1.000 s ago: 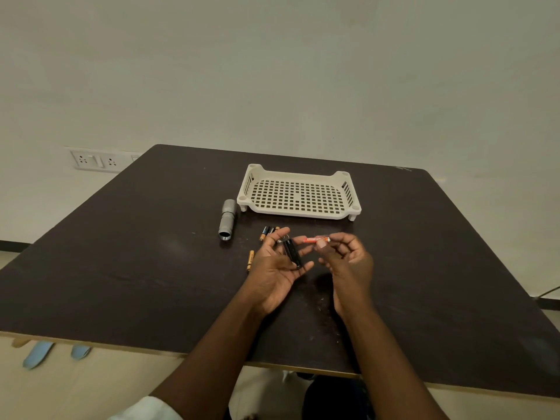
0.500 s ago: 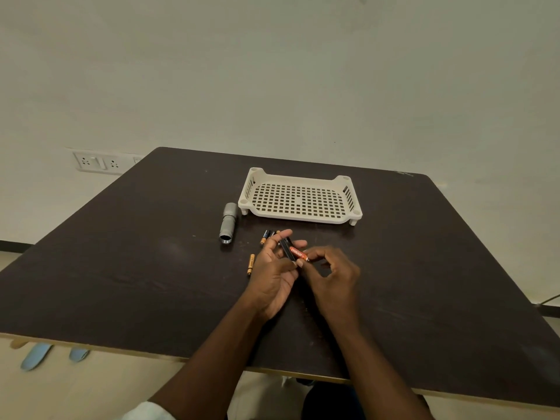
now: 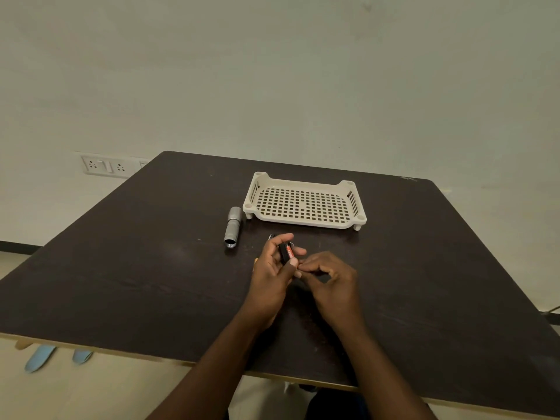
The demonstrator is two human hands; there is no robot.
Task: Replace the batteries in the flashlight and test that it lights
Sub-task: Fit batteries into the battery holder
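Flashlight body (image 3: 233,227), a grey metal tube, lies on the dark table (image 3: 151,268) just left of the cream slotted tray (image 3: 304,201), apart from both hands. Left hand (image 3: 272,277) grips a black battery holder (image 3: 284,252) with an orange battery (image 3: 290,253) seated in it; its fingers hide most of the holder. Right hand (image 3: 330,280), fingers curled, touches the holder's near end; whether it pinches anything cannot be told. Loose batteries (image 3: 271,236) beyond the left hand are mostly hidden.
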